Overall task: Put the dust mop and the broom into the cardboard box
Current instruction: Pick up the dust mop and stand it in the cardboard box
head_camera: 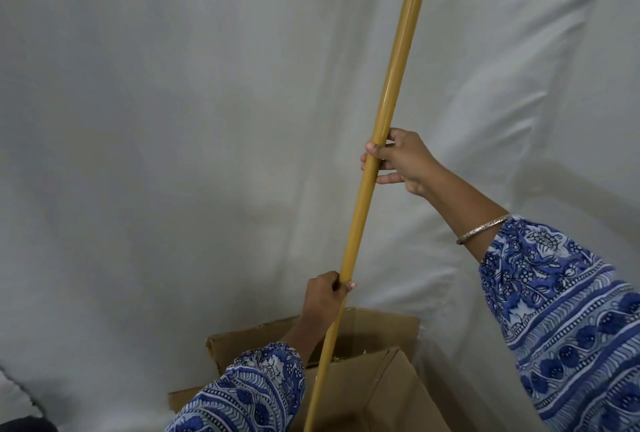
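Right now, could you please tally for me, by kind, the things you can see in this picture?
Hands: 2, left hand and right hand
Yellow pole: 1
Cardboard box: 1
Bangle: 1
White backdrop sheet: 1
Total: 6

Cardboard box (388,393) on white sheet (173,189)

Lighting soft, even and moderately bright. White backdrop sheet (173,119) shows gentle fold shadows, darker below the left hand (323,296). Narrow glare streak along the yellow pole (388,109) above the right hand (398,161). Focus slightly soft; wide-angle bending at edges.
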Demonstrator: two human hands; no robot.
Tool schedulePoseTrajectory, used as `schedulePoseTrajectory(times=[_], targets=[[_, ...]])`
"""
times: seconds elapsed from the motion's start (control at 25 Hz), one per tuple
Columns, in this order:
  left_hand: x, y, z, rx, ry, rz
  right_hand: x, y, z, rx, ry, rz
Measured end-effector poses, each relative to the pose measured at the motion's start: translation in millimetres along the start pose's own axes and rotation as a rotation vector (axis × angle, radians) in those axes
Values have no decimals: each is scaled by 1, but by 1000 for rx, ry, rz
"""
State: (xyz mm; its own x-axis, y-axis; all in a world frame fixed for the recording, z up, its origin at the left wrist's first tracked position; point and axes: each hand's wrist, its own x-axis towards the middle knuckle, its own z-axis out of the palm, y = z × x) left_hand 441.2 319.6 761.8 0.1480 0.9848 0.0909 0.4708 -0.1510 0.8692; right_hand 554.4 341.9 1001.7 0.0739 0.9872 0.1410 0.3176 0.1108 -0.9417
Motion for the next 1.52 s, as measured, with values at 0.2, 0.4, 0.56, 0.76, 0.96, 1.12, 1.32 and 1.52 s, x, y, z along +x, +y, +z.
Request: schedulePoseTrajectory(times=[0.2,0.4,0.56,0.76,0.96,1.12,1.32,1.52], targets=[[24,0,15,40,-19,-66,27,23,-7,-10,-82,-6],[46,-6,27,148,-79,-151,49,50,-8,17,-146,5],[54,-19,38,154,-86,-230,58,73,-6,32,-159,-4],[55,-38,51,151,-84,-317,57,106,2,32,-243,-6],[56,-59,57,148,-83,-406,52,128,20,10,-304,-29],[53,-75,62,144,-83,-431,52,143,30,-23,-310,-25],[58,-85,67,114,-66,-457,58,164,40,-41,-320,14],[65,-97,66,84,-36,-515,71,173,54,-47,-371,45]])
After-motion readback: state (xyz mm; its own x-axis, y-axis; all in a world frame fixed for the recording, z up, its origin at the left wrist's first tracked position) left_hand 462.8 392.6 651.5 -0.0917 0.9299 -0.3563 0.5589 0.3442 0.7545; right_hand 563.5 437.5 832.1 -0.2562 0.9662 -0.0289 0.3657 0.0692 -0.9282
